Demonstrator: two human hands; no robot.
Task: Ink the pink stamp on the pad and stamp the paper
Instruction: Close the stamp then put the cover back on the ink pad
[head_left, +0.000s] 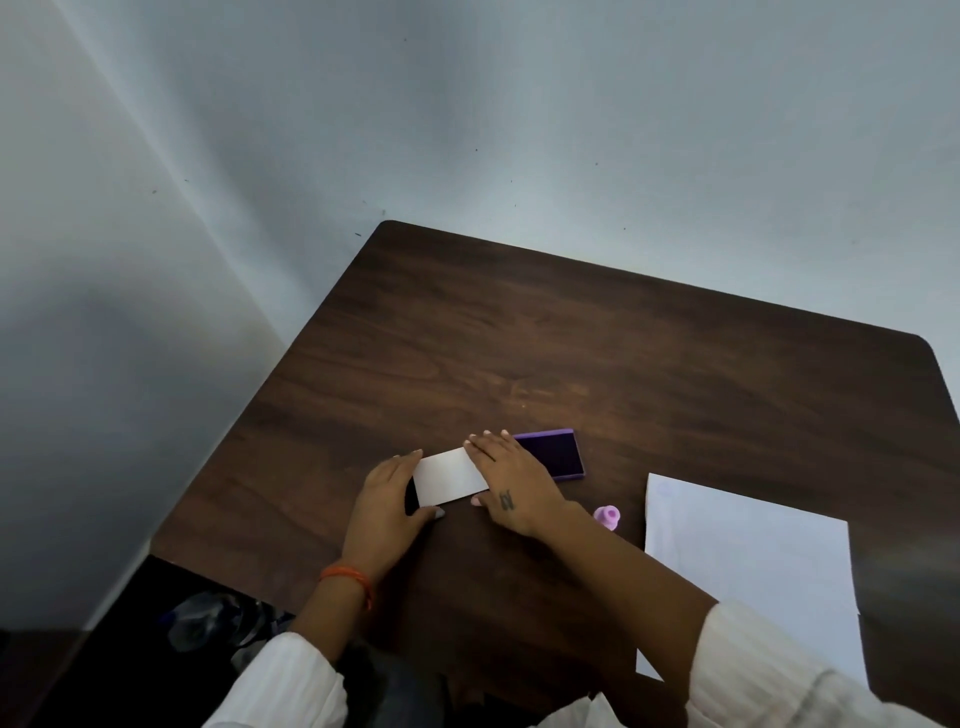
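Right of fingers (485, 446) gripping the lid (449, 475), the pink stamp (607, 517) lies untouched.

Nothing here can be read as a word, number or brand. The nearest thing to writing is a small dark inked mark (506, 501) on the back of the person's right hand (511, 480), near the wrist; it is too small and blurred to make out. At the far left corner of the white sheet of paper (748, 561), on the right of the table, sits a very faint roundish mark (665, 488), too pale to tell. The flat white rectangular lid (449, 477) under that hand shows a plain face.
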